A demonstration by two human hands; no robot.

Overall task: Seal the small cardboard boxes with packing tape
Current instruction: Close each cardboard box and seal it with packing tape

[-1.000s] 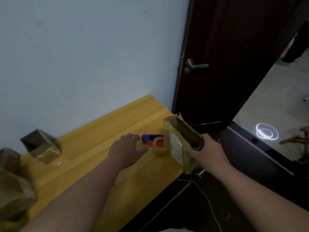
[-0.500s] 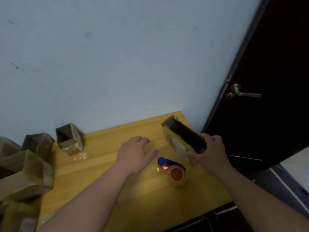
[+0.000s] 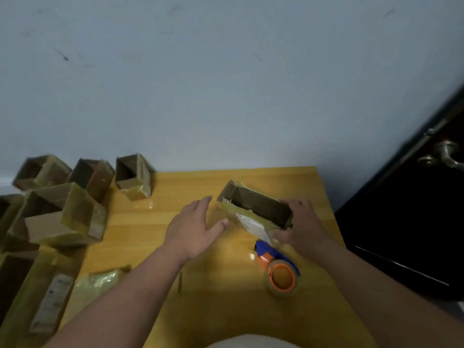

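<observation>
Two hands now work over the yellow wooden counter [image 3: 175, 310]: our right hand [image 3: 302, 228] has brought the open, tape-patched small cardboard box [image 3: 253, 212] down beside the orange-and-blue tape dispenser [image 3: 278, 270], fingers curled round it, left hand [image 3: 194, 228] spread alongside, sealing not begun.

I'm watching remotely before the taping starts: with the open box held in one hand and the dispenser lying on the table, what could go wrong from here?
The right hand alone grips the open box by one end; it may twist or slip until the open left hand steadies it.
The tape dispenser lies right beside the right forearm, so a reach could knock it toward the table's edge.
</observation>
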